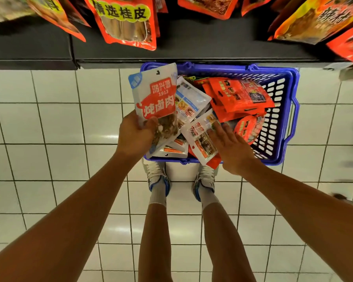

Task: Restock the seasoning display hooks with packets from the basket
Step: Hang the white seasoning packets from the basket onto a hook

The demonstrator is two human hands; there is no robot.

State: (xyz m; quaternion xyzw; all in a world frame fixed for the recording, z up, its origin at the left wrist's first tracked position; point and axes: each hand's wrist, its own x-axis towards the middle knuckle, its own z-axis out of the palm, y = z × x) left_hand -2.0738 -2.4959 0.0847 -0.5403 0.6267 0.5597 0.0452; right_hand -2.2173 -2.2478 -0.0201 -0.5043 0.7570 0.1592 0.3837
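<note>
Our left hand (136, 135) grips one white packet (155, 98); right hand (230, 147), fingers straight, presses another packet (200, 139) in the basket (273, 70); red packets (240, 96) beyond fingertips.

a shop aisle: seasoning packets (126, 21) hang over a blue shopping basket (281, 119) on tiled floor (49, 123).

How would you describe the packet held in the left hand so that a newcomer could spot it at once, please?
Find the blue basket on the white tiled floor below the dark shelf. At its left edge the left hand holds up a white packet. Unlike the red packets lying in the basket, it stands upright, with a large red patch of white lettering.
</note>
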